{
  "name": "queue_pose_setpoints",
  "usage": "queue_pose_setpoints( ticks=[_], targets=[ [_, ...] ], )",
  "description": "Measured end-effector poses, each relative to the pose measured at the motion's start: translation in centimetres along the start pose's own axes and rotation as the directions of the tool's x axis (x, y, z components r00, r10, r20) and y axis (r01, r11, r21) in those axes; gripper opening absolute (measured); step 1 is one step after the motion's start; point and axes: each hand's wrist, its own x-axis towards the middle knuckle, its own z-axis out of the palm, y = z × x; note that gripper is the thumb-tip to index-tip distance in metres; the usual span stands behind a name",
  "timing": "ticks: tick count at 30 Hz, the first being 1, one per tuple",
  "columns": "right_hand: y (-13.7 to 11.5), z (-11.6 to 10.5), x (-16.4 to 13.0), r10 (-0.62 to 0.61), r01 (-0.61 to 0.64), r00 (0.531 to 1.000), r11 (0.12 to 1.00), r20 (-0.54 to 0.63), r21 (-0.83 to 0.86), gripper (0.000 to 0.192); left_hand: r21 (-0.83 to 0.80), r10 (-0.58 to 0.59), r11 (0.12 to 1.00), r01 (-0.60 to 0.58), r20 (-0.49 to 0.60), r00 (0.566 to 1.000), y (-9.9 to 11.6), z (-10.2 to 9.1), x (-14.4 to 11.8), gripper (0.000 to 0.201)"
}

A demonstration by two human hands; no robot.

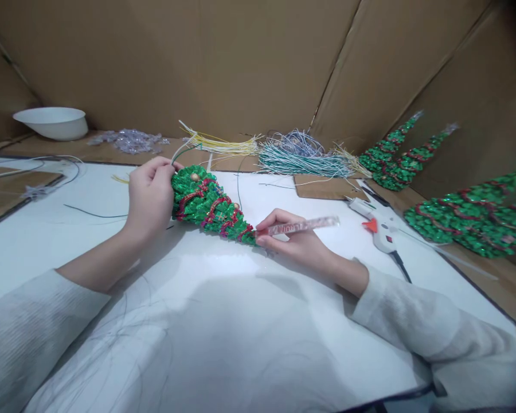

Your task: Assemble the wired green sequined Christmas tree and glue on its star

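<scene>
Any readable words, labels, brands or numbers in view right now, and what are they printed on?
Clear plastic tube with red lettering, held in the right hand: print too blurred to read.
White hot-glue gun with orange trigger: no legible marking.
Green glittery cone tree with red trim, held by the left hand: no text.

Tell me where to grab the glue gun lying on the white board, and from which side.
Take the glue gun by its white handle, the end nearest the black cord, coming from above and the right. It lies flat, nozzle pointing away toward the wire bundles, orange trigger up. That side looks clear, and the right hand is nearest, though it holds a clear stick against the green tree.
</scene>
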Motion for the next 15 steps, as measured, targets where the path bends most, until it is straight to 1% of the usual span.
queue_pose_setpoints(
  ticks=[2, 4, 6, 8, 10, 15],
  targets=[
    [0.2, -0.2, 0.1, -0.028, 0.028, 0.999, 0.999, 0.032, -0.020, 0.017, 0.109, 0.109, 0.988, -0.111, 0.022, 0.994, 0.4, -0.1, -0.5, 0.021],
    [0.3, -0.5, 0.3, -0.050, 0.051, 0.998, 0.998, 0.042, -0.037, 0.016, 0.224, 0.200, 0.951, -0.211, 0.071, 0.977, 0.7, -0.1, -0.9, 0.028],
    [0.3, -0.9, 0.5, -0.075, 0.076, 0.997, 0.995, 0.023, -0.057, 0.015, 0.303, 0.246, 0.913, -0.273, 0.124, 0.961, 0.8, -0.2, -1.1, 0.029],
    [0.3, -1.2, 0.6, -0.116, 0.117, 0.993, 0.990, 0.019, -0.072, 0.014, 0.339, 0.251, 0.894, -0.294, 0.165, 0.954, 0.8, -0.2, -1.2, 0.028],
    [0.4, -1.4, 0.7, -0.155, 0.159, 0.986, 0.984, 0.055, -0.084, 0.012, 0.362, 0.260, 0.878, -0.314, 0.192, 0.946, 0.6, -0.3, -1.2, 0.029],
    [0.1, -1.4, 0.7, -0.202, 0.218, 0.971, 0.969, 0.129, -0.118, 0.010, 0.332, 0.281, 0.881, -0.337, 0.205, 0.938, 0.3, -0.3, -1.1, 0.029]
  ],
)
